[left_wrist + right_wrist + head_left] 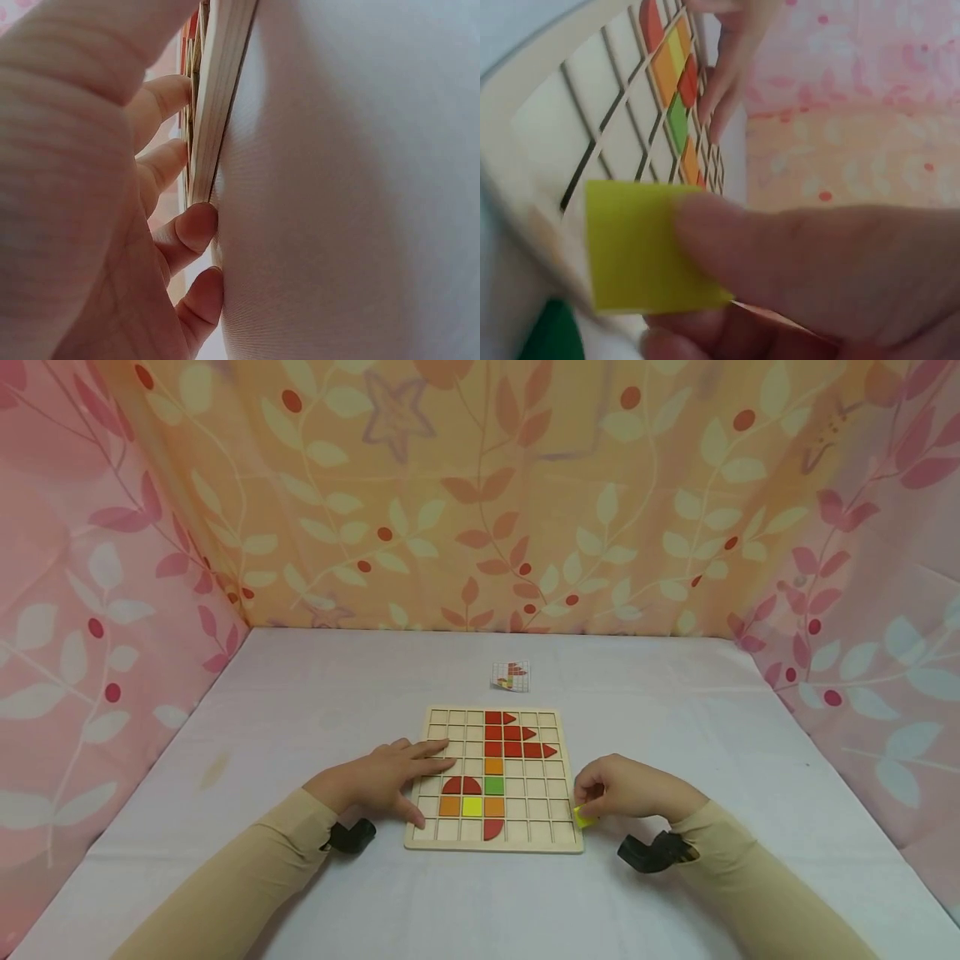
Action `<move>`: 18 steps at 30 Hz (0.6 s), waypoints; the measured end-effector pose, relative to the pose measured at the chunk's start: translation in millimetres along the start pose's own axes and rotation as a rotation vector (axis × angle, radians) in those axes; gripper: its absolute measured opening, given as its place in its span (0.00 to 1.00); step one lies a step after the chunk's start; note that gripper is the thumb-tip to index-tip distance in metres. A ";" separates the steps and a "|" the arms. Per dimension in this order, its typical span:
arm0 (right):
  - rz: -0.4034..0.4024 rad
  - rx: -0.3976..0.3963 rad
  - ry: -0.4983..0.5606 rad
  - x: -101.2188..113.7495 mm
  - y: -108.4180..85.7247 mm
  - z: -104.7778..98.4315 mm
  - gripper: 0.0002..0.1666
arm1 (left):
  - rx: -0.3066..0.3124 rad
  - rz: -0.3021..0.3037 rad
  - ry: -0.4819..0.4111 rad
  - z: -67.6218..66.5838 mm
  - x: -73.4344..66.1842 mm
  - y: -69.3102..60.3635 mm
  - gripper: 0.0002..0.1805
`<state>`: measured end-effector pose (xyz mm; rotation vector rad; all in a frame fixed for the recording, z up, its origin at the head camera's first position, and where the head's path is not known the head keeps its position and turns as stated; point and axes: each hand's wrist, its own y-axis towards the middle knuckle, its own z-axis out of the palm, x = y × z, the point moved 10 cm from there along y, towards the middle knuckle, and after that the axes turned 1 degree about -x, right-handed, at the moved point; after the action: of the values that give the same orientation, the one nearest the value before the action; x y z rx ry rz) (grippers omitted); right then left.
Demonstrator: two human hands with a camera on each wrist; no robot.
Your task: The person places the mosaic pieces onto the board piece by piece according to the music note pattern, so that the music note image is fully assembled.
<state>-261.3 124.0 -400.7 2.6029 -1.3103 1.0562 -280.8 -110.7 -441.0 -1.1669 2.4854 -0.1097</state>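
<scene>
A wooden grid board (536, 811) lies on the table, with coloured tiles set in several of its cells. Red tiles (513, 733) form three pointed rows at its top. Lower down are a green square (494, 786), orange squares (449, 807), a yellow square (472, 807) and red quarter-round pieces (492, 829). My left hand (382, 777) rests spread over the board's left edge, two fingers reaching onto the grid. Between thumb and fingers, my right hand (626, 789) pinches a loose yellow square tile (634, 247) just beside the board's lower right edge.
A small printed card (511, 677) with a coloured grid pattern lies behind the board on the white tabletop (322, 677). A dark green piece (555, 334) shows partly at the lower left of the right wrist view. Patterned cloth (480, 502) walls the table's back and sides.
</scene>
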 end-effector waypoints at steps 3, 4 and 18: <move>0.001 -0.045 0.005 9.6 10.5 -0.5 0.10 | 0.005 -0.012 0.003 0.9 1.3 1.0 0.53; 0.002 -0.059 0.008 12.8 14.4 -0.7 0.10 | 0.005 -0.015 0.005 0.8 1.6 1.4 0.53; -0.068 -0.072 -0.036 64.0 60.1 15.5 0.09 | 0.001 -0.003 -0.001 0.1 0.4 1.2 0.52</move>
<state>-269.9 35.9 -390.0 2.6050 -1.2334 0.9396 -281.8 -110.3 -441.5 -1.1699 2.4824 -0.1108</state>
